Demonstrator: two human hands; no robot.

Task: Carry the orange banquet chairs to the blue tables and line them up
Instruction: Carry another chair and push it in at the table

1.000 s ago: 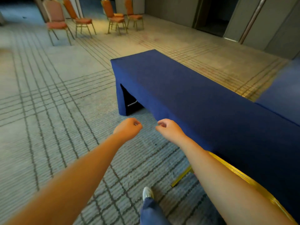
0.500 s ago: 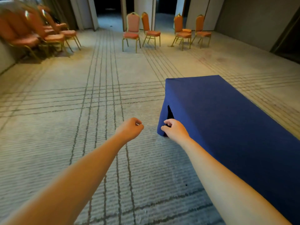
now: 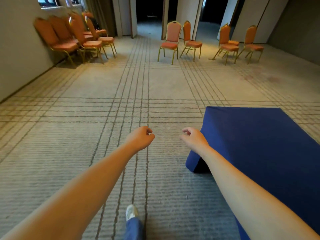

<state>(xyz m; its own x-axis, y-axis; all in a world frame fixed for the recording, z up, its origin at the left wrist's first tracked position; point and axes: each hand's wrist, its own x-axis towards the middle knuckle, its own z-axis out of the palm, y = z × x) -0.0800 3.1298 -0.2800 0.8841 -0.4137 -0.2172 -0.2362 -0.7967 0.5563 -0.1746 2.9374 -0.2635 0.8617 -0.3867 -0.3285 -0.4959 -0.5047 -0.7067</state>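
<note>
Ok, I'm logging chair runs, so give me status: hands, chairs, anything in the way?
Left hand, right hand loosely curled, empty. Orange chairs stand far ahead, none carried. Blue table at right; only carpet between.

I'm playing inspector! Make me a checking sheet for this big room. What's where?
Surface: carpet with line patterns.
Job's things: blue table at the right; bunch of orange chairs against the left wall; four orange chairs standing at the far end.
Clutter: nothing seen.
Grips: left hand and right hand loosely curled, holding nothing.
Cables: nothing seen.
Surroundings: dark doorways behind the far chairs; white shoe below.
</note>
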